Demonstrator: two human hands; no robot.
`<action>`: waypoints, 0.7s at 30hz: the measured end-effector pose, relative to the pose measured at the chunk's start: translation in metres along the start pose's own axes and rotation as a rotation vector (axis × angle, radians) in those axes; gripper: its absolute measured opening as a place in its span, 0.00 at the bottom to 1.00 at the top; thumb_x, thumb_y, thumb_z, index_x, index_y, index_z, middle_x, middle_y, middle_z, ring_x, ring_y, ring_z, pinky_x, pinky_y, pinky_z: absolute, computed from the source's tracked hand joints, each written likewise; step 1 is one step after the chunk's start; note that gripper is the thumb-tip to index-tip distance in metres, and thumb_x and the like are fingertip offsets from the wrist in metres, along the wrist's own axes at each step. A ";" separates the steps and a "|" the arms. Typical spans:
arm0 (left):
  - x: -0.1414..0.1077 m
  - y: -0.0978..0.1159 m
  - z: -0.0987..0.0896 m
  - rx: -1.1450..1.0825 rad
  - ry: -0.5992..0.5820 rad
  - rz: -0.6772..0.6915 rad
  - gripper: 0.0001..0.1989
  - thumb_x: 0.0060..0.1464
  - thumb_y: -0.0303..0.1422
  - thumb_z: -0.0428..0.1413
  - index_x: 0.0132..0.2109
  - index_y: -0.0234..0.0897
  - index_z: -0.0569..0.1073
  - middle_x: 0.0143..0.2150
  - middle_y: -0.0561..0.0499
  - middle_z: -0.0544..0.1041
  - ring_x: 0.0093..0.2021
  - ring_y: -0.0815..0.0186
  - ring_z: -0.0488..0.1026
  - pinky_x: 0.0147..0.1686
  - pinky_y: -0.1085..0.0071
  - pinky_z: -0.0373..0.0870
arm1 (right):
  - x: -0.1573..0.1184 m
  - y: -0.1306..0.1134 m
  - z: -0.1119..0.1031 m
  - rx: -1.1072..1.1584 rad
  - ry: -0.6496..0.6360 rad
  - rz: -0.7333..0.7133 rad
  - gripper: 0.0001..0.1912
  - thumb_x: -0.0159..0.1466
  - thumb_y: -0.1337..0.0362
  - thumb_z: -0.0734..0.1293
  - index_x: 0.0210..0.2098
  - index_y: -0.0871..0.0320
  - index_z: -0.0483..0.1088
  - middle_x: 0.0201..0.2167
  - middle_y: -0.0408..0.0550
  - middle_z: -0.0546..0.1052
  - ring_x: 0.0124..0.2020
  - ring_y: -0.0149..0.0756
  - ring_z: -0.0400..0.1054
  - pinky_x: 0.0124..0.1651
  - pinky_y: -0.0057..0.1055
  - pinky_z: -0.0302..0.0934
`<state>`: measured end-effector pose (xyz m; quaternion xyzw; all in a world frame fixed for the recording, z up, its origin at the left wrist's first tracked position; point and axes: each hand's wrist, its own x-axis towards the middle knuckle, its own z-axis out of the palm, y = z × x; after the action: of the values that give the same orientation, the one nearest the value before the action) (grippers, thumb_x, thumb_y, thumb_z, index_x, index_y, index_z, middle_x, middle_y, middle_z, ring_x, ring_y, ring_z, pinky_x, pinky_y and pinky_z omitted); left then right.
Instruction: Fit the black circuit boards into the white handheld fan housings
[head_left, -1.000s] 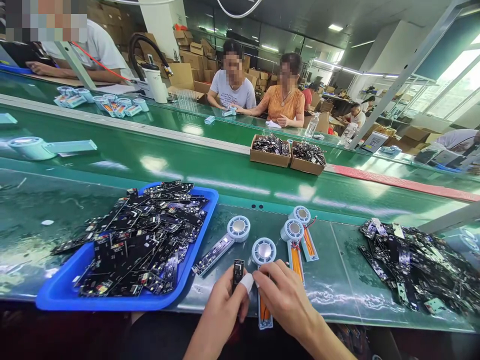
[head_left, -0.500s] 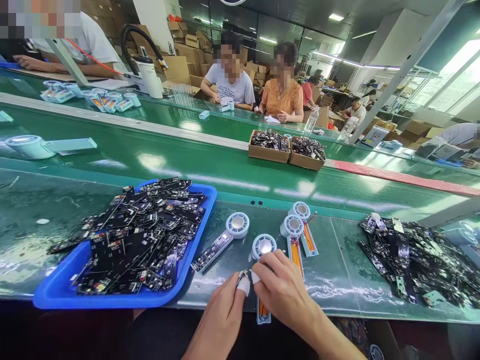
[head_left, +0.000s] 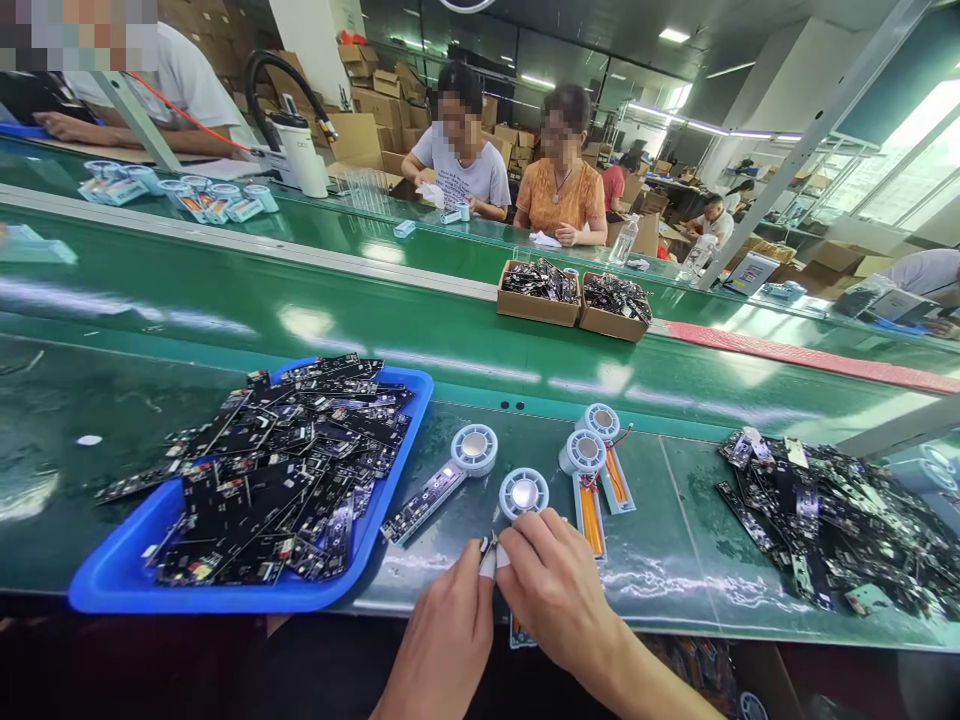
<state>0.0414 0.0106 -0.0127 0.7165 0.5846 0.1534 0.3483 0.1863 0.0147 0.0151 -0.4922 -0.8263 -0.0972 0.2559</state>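
My left hand (head_left: 452, 612) is closed, pinching what looks like the end of a small circuit board (head_left: 488, 545), mostly hidden by my fingers. My right hand (head_left: 553, 575) meets it with bent, closed fingers; what they grip is hidden. White covers wrap fingertips on both hands. Beneath them lies a light blue fan-like unit (head_left: 524, 492) with a round head, its handle largely covered by my right hand. A similar unit with a board in its handle (head_left: 429, 503) rests to the left. To the right, two more (head_left: 589, 510) (head_left: 618, 480) show orange inside their handles and red wires.
At left, a blue tray (head_left: 255, 600) is heaped with black circuit boards (head_left: 277, 470). Another pile of boards (head_left: 832, 515) lies at right. Beyond the green conveyor (head_left: 420, 325) stand two cardboard boxes (head_left: 537, 305) of boards. Several people sit across the line.
My hands have drawn closer together, the right one shifting slightly left and down over the handle. On the conveyor, a blue unit has slid left. A person opposite has raised a white cloth-like piece.
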 end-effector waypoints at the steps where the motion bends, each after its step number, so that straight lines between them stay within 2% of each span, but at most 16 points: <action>1: 0.000 0.001 0.000 -0.001 0.007 -0.009 0.23 0.64 0.32 0.31 0.43 0.40 0.71 0.38 0.40 0.81 0.41 0.52 0.80 0.39 0.61 0.72 | 0.000 0.000 0.001 0.027 0.007 0.019 0.10 0.63 0.75 0.60 0.29 0.56 0.67 0.28 0.45 0.70 0.29 0.38 0.59 0.31 0.36 0.52; 4: 0.000 0.004 -0.007 0.009 -0.049 -0.017 0.23 0.64 0.31 0.32 0.45 0.39 0.72 0.40 0.39 0.81 0.43 0.52 0.80 0.41 0.61 0.71 | 0.000 0.002 0.000 0.098 -0.011 0.053 0.10 0.61 0.76 0.60 0.30 0.56 0.67 0.28 0.45 0.70 0.30 0.38 0.60 0.32 0.35 0.54; 8: -0.001 0.009 -0.020 0.008 -0.164 -0.048 0.24 0.64 0.31 0.34 0.54 0.34 0.71 0.44 0.37 0.82 0.49 0.52 0.79 0.46 0.61 0.72 | 0.001 0.004 -0.002 0.135 -0.024 0.055 0.11 0.60 0.77 0.60 0.31 0.56 0.68 0.29 0.45 0.70 0.30 0.38 0.61 0.32 0.34 0.54; 11: -0.002 0.009 -0.020 -0.025 -0.147 -0.080 0.25 0.65 0.31 0.34 0.57 0.32 0.70 0.50 0.35 0.81 0.53 0.53 0.78 0.49 0.61 0.72 | 0.000 0.001 -0.001 0.120 -0.003 0.058 0.11 0.62 0.76 0.59 0.31 0.56 0.67 0.29 0.45 0.71 0.29 0.38 0.60 0.31 0.34 0.54; 16: 0.000 0.003 -0.013 -0.012 -0.138 -0.048 0.25 0.63 0.30 0.33 0.51 0.33 0.73 0.42 0.36 0.82 0.46 0.50 0.80 0.44 0.58 0.73 | -0.004 -0.003 0.005 0.067 0.004 0.030 0.12 0.67 0.74 0.57 0.32 0.56 0.67 0.29 0.46 0.71 0.29 0.39 0.62 0.31 0.35 0.55; 21: 0.002 -0.010 -0.013 -0.156 -0.110 0.023 0.23 0.62 0.35 0.39 0.55 0.35 0.73 0.51 0.38 0.81 0.52 0.54 0.78 0.51 0.60 0.74 | -0.008 0.003 0.006 0.183 0.002 0.062 0.11 0.71 0.73 0.57 0.40 0.57 0.69 0.36 0.48 0.75 0.33 0.37 0.68 0.36 0.32 0.61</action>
<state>0.0264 0.0173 -0.0111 0.7013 0.5425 0.1632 0.4328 0.1898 0.0119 0.0056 -0.4920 -0.8159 -0.0137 0.3033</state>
